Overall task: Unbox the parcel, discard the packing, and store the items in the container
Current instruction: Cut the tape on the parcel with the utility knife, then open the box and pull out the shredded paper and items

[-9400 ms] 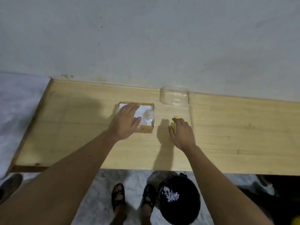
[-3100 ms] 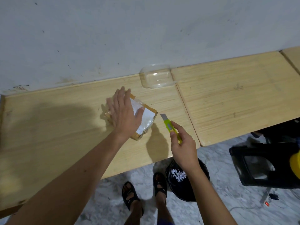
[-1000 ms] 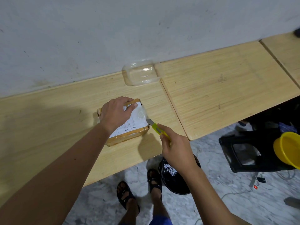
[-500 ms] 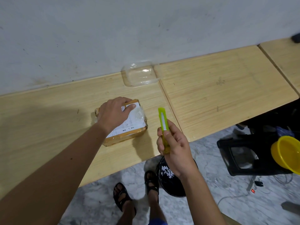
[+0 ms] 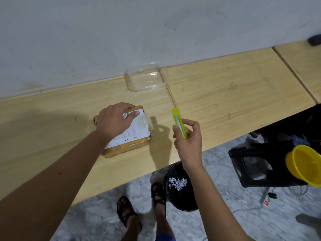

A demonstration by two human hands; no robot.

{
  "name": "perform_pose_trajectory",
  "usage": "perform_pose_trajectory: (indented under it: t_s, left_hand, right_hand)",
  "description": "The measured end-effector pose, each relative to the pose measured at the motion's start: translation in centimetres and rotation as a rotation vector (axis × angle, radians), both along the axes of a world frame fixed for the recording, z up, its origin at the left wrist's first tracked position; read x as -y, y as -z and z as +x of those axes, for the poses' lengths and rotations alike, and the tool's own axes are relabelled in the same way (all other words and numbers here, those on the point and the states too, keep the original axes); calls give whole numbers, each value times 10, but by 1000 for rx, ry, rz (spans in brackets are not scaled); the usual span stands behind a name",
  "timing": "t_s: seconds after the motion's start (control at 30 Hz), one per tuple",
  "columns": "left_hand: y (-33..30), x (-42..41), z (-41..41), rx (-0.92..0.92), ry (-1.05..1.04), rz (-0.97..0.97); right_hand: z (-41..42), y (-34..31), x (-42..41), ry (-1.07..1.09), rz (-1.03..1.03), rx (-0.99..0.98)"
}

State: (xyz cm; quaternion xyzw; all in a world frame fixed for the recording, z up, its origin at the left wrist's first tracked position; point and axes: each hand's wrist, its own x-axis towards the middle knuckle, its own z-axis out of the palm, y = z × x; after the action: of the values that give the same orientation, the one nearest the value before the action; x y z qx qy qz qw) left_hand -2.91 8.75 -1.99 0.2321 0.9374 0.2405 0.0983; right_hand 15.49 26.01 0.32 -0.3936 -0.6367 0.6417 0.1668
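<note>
A small taped cardboard parcel point(image 5: 132, 136) with a white label lies on the wooden table point(image 5: 225, 101). My left hand point(image 5: 115, 121) lies on top of it, fingers curled over its far edge, thumb on the label. My right hand point(image 5: 188, 136) holds a yellow-green box cutter point(image 5: 178, 121) upright in the air, to the right of the parcel and apart from it; no blade shows. A clear plastic container point(image 5: 143, 79) stands open at the back by the wall.
Below the table's front edge stands a black bin point(image 5: 180, 186) with white paper scraps, next to my sandalled feet. To the right are a black stool point(image 5: 257, 164), a yellow bowl point(image 5: 304, 164) and a power strip point(image 5: 265, 200) on the floor.
A second ago the cutter's tip was at the parcel's right edge. My right hand has since lifted it away and turned it upright. My left hand stays on the parcel.
</note>
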Motion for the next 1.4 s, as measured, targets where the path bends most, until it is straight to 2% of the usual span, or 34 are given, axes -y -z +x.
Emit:
perform_pose_trajectory:
  t_s: [0.17, 0.3, 0.5, 0.87, 1.0, 1.1, 1.2, 1.33, 1.4]
  left_hand:
    - [4, -1, -4, -12, 0, 23]
    - [6, -1, -5, -7, -21, 72]
    - [4, 2, -5, -17, -11, 148]
    - [0, 1, -4, -31, 2, 100]
    - [-3, 0, -1, -2, -37, 127]
    - [-6, -2, 0, -30, -29, 55]
    - [-8, -5, 5, -92, -44, -39]
    - [-2, -3, 43, -354, -243, 92]
    - [-1, -2, 67, -297, -383, 84]
  right_hand:
    - [-18, 31, -62, 101, 363, 155]
    - [-35, 55, -112, 135, 514, 317]
    - [-49, 85, -147, 68, 613, 493]
    - [-51, 102, -144, -22, 631, 490]
    - [-55, 90, -138, -5, 661, 575]
    - [-66, 73, -125, -57, 673, 421]
    - [-88, 53, -103, -260, 578, 154]
    - [-124, 30, -57, -624, 460, 64]
    - [-140, 24, -35, -786, 418, 50]
